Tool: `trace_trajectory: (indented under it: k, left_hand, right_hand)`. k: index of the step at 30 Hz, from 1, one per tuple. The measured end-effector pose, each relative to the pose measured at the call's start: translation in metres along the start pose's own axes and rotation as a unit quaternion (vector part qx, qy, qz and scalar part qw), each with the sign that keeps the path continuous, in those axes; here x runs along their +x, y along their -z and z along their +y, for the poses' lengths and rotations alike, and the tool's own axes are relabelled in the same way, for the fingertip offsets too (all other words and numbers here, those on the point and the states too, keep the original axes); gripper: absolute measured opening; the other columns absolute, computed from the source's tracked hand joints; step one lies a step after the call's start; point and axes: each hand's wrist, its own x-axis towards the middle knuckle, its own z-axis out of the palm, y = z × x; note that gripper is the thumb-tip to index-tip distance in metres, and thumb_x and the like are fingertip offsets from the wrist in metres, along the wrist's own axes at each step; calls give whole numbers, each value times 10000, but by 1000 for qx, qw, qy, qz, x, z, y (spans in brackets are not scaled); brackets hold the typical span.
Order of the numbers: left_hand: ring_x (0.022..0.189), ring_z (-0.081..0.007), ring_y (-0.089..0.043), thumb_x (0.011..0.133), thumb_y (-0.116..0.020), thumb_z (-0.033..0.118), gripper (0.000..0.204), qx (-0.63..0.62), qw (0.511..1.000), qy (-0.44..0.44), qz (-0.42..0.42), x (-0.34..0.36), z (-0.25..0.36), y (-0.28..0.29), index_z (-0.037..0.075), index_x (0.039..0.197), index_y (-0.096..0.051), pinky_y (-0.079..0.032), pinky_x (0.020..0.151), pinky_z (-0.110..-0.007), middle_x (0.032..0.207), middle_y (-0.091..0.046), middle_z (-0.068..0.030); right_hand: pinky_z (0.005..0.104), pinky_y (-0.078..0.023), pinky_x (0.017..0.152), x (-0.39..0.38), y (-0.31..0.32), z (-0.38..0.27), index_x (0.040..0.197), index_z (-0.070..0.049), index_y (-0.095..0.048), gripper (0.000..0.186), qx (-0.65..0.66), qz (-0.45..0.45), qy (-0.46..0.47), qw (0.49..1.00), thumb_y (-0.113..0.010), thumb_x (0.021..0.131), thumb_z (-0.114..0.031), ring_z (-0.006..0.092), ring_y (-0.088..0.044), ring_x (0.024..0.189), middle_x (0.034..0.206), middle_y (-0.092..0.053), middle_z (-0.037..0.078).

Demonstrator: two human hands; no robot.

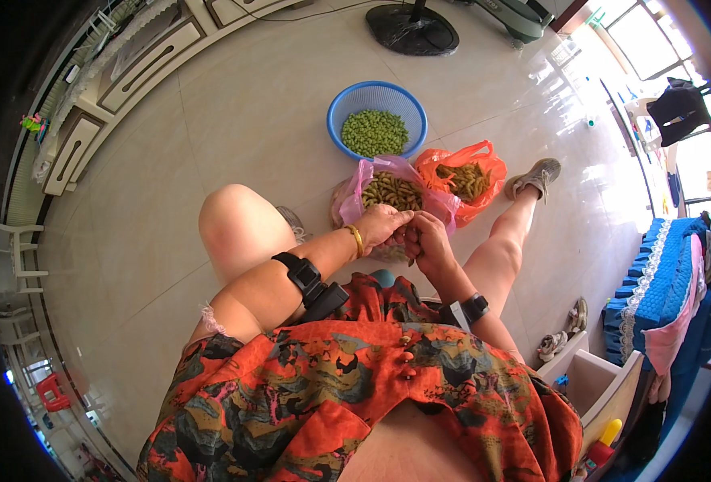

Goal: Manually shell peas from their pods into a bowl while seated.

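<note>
My left hand, with a yellow bangle at its wrist, and my right hand meet fingertip to fingertip over the near side of a purple plastic bag. Both are closed in a pinch, and whatever lies between the fingertips is too small and covered to make out. Greenish-brown bean pods fill the purple bag. Touching it on the right, an orange plastic bag holds more brownish pods. Beyond the bags stands a blue plastic basket with a heap of shelled green beans.
My knees flank the bags on the tiled floor. A black round stand base is at the far side. Drawer cabinets line the far left. On the right are an open drawer, shoes and blue quilted cloth.
</note>
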Motion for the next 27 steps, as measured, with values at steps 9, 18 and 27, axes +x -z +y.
trace_trajectory:
  k: [9, 18, 27]
  left_hand:
    - [554, -88, -514, 874, -526, 311, 301, 18, 1000, -6, 3, -1, 0, 0, 48, 739, -582, -389, 452, -223, 660, -552, -17]
    - [515, -86, -492, 865, -534, 311, 297, 40, 999, 4, 10, 1, -2, 1, 47, 740, -582, -359, 417, -216, 644, -551, -25]
    - [499, -74, -462, 869, -525, 329, 303, 39, 999, 13, 9, -7, 7, -2, 57, 750, -586, -345, 413, -212, 632, -541, -10]
  right_hand:
    - [240, -251, 358, 0, 0, 4, 717, -78, -462, 138, -7, -4, -6, 1000, -427, 846, -114, 98, -329, 384, 551, -404, 10]
    - [254, -255, 360, 1, 1, 6, 721, -74, -463, 143, -8, -5, -6, 1000, -422, 849, -122, 111, -335, 381, 549, -405, 17]
    - [250, -265, 346, 4, 2, 10, 716, -62, -469, 135, 2, -8, 4, 1000, -425, 836, -108, 109, -339, 379, 555, -443, 39]
